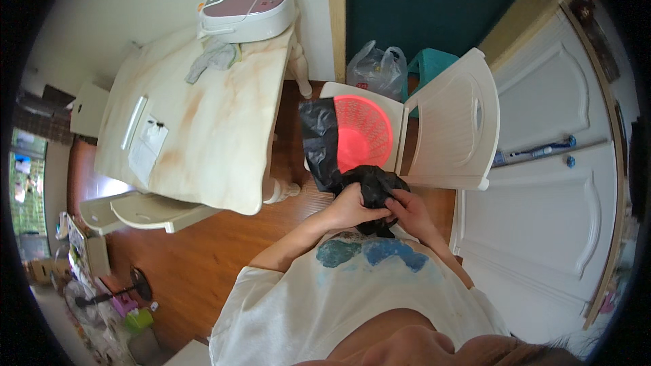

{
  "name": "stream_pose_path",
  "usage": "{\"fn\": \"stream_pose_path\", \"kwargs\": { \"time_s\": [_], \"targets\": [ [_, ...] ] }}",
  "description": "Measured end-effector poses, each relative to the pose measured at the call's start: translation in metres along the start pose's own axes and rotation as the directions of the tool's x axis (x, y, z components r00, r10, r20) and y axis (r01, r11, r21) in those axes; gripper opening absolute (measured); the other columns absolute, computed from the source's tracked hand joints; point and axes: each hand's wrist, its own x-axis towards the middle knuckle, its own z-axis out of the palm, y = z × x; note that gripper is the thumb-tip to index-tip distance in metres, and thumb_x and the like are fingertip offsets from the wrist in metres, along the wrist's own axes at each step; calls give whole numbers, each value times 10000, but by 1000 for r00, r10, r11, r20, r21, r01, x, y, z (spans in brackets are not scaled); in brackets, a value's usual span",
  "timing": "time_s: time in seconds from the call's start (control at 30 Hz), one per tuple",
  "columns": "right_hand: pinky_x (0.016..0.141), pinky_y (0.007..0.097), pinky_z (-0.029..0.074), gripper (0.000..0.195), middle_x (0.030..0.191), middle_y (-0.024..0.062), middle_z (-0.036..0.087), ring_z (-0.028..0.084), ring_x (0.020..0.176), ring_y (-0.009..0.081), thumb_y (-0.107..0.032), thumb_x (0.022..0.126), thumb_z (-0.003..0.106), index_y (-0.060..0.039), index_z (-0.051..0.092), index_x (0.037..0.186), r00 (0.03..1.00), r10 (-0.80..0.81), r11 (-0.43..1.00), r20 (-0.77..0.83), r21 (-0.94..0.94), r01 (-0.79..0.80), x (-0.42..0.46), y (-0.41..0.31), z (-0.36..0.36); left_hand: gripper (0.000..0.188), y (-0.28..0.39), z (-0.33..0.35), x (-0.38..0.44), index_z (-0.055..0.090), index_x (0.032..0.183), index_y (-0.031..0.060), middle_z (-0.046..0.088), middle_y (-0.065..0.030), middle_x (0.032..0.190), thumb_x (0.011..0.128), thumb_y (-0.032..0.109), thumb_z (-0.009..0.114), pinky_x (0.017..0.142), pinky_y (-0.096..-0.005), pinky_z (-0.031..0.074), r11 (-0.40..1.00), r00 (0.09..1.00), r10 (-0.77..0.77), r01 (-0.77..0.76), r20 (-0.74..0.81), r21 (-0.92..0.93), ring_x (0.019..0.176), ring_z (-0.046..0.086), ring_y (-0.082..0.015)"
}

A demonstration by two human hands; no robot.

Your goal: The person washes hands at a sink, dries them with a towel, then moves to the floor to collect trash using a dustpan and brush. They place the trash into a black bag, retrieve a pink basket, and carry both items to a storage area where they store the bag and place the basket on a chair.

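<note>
A black plastic bag [374, 193] is bunched between my hands, close in front of my shirt. My left hand [351, 207] grips its left side, and my right hand [411, 213] pinches the right side with thumb and fingers. A smooth stretch of black plastic [320, 137] reaches up from the bunch and covers the left part of a pink perforated plastic basket [374, 117]. Whether both are one piece I cannot tell. The basket rests on the seat of a cream chair [333, 90], just beyond my hands.
Left of me stands a marble-patterned table [234, 137] with a rice cooker [249, 10], a grey cloth [213, 61] and a paper [148, 150]. Behind the chair are a clear plastic bag [376, 68] and a green stool [432, 61]. White cabinet doors [539, 223] line the right.
</note>
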Motion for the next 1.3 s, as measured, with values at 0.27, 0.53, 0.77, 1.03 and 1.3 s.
{"fn": "stream_pose_path", "kwargs": {
  "time_s": [0.27, 0.53, 0.77, 1.03, 1.3],
  "targets": [
    [571, 181, 428, 93, 779, -3, 580, 524, 653, 49, -38, 841, 501, -19, 560, 910, 885, 33, 947, -464, 299, 121, -24, 24, -34, 323, 6, -7, 7, 564, 973, 14, 597, -40, 833, 690, 93, 698, 699, -255, 442, 984, 943, -88, 32, 322, 175, 765, 532, -100],
    [527, 164, 393, 29, 715, -11, 576, 513, 605, 45, -49, 828, 534, -39, 557, 842, 797, 50, 858, -602, 435, 275, -86, 64, -37, 490, -32, 10, 38, 446, 1148, -33, 581, -125, 937, 781, 242, 619, 776, -311, 446, 812, 745, -241, 506, 623, -291, 872, 569, -195],
    [495, 166, 371, 124, 686, -23, 564, 477, 556, 28, -127, 818, 589, -58, 559, 720, 773, 120, 841, -623, 478, 255, -141, 92, -33, 405, -43, 126, 64, 503, 1085, 4, 541, -59, 1028, 763, 188, 667, 846, -272, 398, 968, 728, -237, 117, 643, 224, 962, 491, -137],
    [492, 184, 377, 136, 648, -52, 534, 474, 580, 29, -95, 787, 626, -71, 539, 685, 679, 141, 720, -720, 545, 429, -268, 135, -75, 300, -62, 266, 56, 551, 1014, -2, 584, -38, 939, 747, 85, 657, 784, -265, 424, 906, 678, -421, 354, 602, 234, 873, 532, -125],
    [554, 209, 404, 77, 693, -47, 536, 489, 645, 41, -18, 768, 578, -75, 533, 743, -12, 110, 810, -994, 83, 580, -380, 239, -111, 176, -79, 345, 97, 533, 925, 91, 581, -78, 977, 752, 63, 517, 876, -379, 400, 549, 685, -496, 724, 533, -418, 965, 531, -241]
  ]
}}
